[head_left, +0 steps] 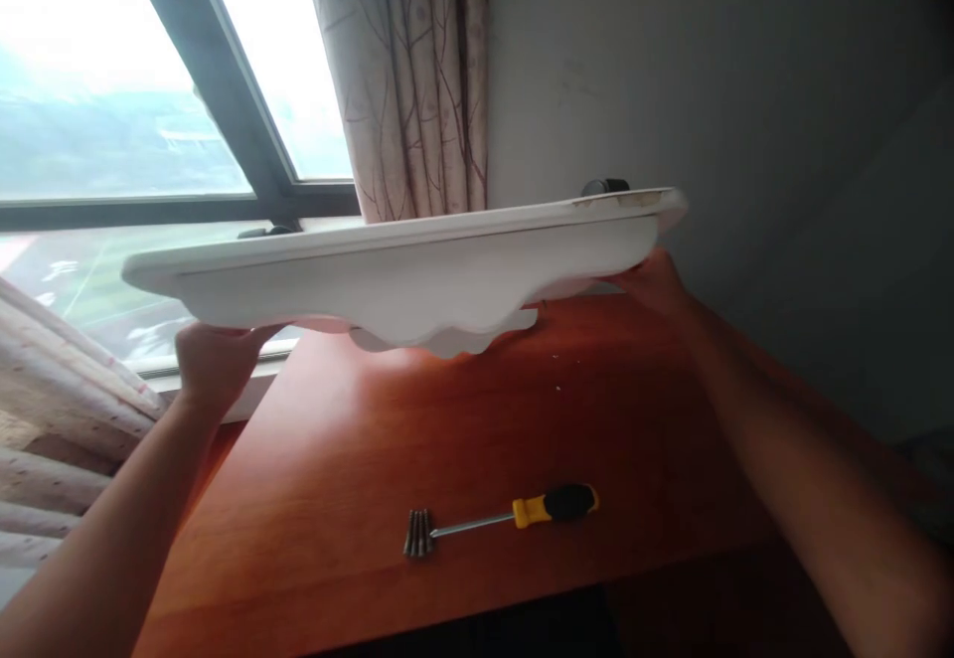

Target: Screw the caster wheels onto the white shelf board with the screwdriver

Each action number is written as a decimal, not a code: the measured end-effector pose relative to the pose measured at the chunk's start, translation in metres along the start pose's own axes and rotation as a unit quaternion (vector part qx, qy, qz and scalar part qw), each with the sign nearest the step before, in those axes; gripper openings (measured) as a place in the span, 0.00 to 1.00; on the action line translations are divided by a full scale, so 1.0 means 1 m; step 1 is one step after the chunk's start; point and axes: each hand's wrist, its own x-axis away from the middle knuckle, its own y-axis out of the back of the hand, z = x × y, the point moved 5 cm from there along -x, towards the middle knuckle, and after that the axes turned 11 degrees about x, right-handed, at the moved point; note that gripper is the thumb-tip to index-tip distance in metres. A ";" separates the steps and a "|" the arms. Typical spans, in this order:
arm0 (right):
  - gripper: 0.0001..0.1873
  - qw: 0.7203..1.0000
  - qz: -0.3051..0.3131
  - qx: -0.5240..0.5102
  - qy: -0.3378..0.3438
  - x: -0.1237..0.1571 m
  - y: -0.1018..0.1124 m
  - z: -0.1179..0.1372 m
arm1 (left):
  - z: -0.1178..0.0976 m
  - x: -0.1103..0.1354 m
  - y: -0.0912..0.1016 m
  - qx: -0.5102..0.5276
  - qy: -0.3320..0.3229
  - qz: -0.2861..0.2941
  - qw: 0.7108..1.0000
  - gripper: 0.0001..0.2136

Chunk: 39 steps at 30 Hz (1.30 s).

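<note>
Head view: a white panel point(417, 285) with a scalloped apron is held over the far part of the red-brown table point(298, 499); whether its lowest part touches the wood I cannot tell. The left hand point(215, 365) is clamped on its underside near one end, thumb along the edge; the right hand point(660, 285) is closed under the other end, its fingertips hidden. It looks stiff and broad, probably heavy enough to want both hands; the smooth paint may slip, and the chipped edge point(641, 199) at the right suggests a surface that flakes under knocks; the best hold is likely under both ends, away from that chip. Counted: one panel; two dark fittings point(606, 186) showing above its top edge, one towards each end; one yellow-and-black screwdriver point(556, 507); what look like four screws point(418, 533) side by side at its tip; two curtains point(406, 82).
</note>
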 end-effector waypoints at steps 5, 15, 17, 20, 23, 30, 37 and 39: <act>0.23 0.996 -0.007 -0.086 -0.020 -0.005 -0.016 -0.013 | -0.007 0.007 -0.005 0.048 0.025 -0.037 0.998 0.18; 0.22 0.990 0.005 -0.131 -0.043 0.005 -0.040 -0.037 | 0.000 0.021 -0.022 0.105 0.050 0.026 0.993 0.21; 0.23 0.990 0.008 -0.136 -0.046 0.004 -0.047 -0.042 | 0.004 0.023 -0.027 0.136 0.068 0.028 0.988 0.23; 0.23 0.988 0.007 -0.144 -0.051 0.000 -0.061 -0.052 | 0.015 0.026 -0.034 0.194 0.091 0.033 0.976 0.26; 0.23 0.988 0.007 -0.147 -0.056 -0.004 -0.074 -0.063 | 0.023 0.026 -0.036 0.209 0.099 0.032 0.972 0.27; 0.23 0.987 0.016 -0.149 -0.065 -0.004 -0.087 -0.077 | 0.022 0.024 -0.038 0.214 0.099 0.033 0.971 0.26; 0.24 0.987 0.018 -0.140 -0.073 -0.003 -0.086 -0.079 | 0.015 0.020 -0.039 0.179 0.106 0.061 0.976 0.29; 0.23 0.988 0.019 -0.136 -0.074 0.000 -0.083 -0.079 | 0.012 0.020 -0.037 0.175 0.111 0.061 0.976 0.29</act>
